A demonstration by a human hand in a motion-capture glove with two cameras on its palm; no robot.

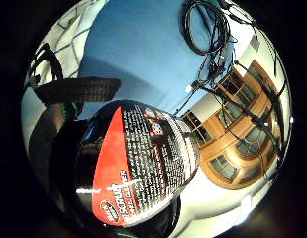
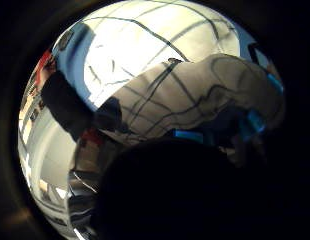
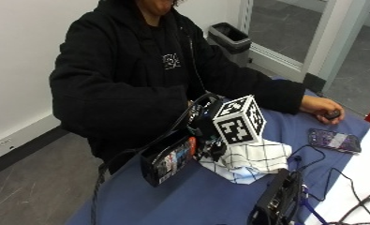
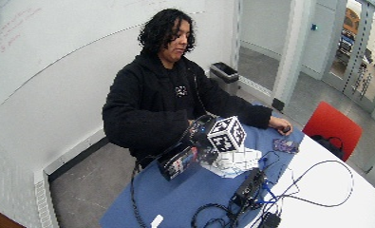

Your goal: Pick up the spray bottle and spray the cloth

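From the outside view, the person sits at the blue table (image 3: 172, 197) with the gloved right hand (image 3: 204, 125) wrapped around the spray bottle (image 3: 169, 160). The bottle is tipped on its side above the table's near left part, its black body with a red label pointing away from the checked white cloth (image 3: 250, 161). The cloth lies crumpled on the table just right of the bottle, under the hand. The bare left hand (image 3: 325, 110) rests far to the right, beside a phone (image 3: 334, 140).

The wide outside view shows the same: the right hand (image 4: 202, 132) grips the bottle (image 4: 177, 162) just left of the cloth (image 4: 234, 161).

In the little finger side palm view the bottle's red and black label (image 1: 138, 168) fills the middle, close against the palm, with the blue table (image 1: 143, 49) beyond.

In the thumb side palm view the checked cloth (image 2: 195, 95) lies bunched just beyond the hand.
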